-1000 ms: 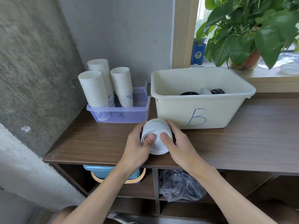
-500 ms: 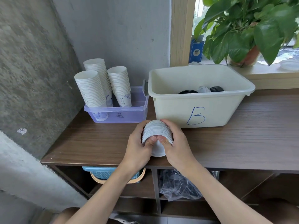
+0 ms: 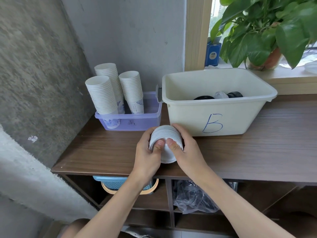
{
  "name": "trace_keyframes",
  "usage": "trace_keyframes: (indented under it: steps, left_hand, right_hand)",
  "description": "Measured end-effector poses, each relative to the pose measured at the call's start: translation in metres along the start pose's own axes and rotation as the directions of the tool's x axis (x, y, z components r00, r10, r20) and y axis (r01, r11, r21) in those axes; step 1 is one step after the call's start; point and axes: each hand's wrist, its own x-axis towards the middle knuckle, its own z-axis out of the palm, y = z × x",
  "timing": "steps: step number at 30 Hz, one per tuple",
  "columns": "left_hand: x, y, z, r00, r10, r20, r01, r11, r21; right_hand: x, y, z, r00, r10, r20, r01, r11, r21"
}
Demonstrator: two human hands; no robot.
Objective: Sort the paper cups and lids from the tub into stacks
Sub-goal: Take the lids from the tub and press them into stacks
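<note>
Nearest, found left hand [image 3: 147, 152] and right hand [image 3: 188, 152] clasped from either side round a nested stack of white paper cups [image 3: 165, 135], thumbs [image 3: 159, 143] pressed on the near cup's wall, fingers wrapped behind. Judged both grips firm, grasping the one stack between them. Placed the stack above the tabletop [image 3: 257, 148] near its front edge, left of middle, tipped with base toward the wearer and rims toward the tub [image 3: 188, 121]. Could not tell whether resting on the wood or held just clear.

Read the step as squaring up the nest before setting it with the others. Flagged hazards:
- squeezing too hard and creasing the thin paper walls
- easing one side first and letting outer cups slide off toward the front edge and the floor
- standing a crooked nest upright and tipping it

Just behind the knuckles, logged the cream tub, marked B, toward the tabletop's back edge. Inside, made out black lids [image 3: 204, 97] and a whitish piece [image 3: 221, 95] low against the far wall. Could not count or name them from so little. Reckoned sorting unfinished on that evidence.

At the back left corner, noted a purple tray [image 3: 145, 121] holding three tall cup stacks [image 3: 103, 95], leaning. Marked those as the likeliest casualty, easily toppled by a knock while adding more.
</note>
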Motion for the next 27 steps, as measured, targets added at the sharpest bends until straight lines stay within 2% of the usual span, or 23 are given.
trace_keyframes:
  steps: [3, 7, 11, 17, 27]
  left_hand:
    - [-0.001, -0.001, -0.002, 0.999, -0.029, 0.037, 0.032, 0.997, -0.073]
    - [0.001, -0.003, -0.006, 0.988, 0.027, 0.153, -0.049, 0.988, 0.145]
    - [0.002, -0.005, -0.006, 0.968, 0.019, 0.251, -0.081, 0.967, 0.241]
    - [0.004, -0.005, 0.006, 0.981, 0.088, 0.171, -0.131, 0.956, 0.261]
    - [0.003, -0.005, 0.008, 0.979, 0.141, 0.145, -0.175, 0.95, 0.258]
  right_hand:
    - [-0.002, -0.002, -0.002, 0.997, 0.026, 0.072, -0.031, 0.997, 0.071]
    - [-0.005, 0.0, -0.01, 1.0, 0.001, -0.007, -0.001, 1.0, -0.018]
    - [-0.007, 0.005, -0.021, 1.0, -0.018, 0.01, 0.019, 0.992, -0.121]
    - [-0.008, 0.009, -0.018, 0.999, -0.048, -0.026, 0.043, 0.984, -0.174]
    - [-0.008, 0.009, -0.015, 0.993, -0.093, -0.071, 0.075, 0.973, -0.216]
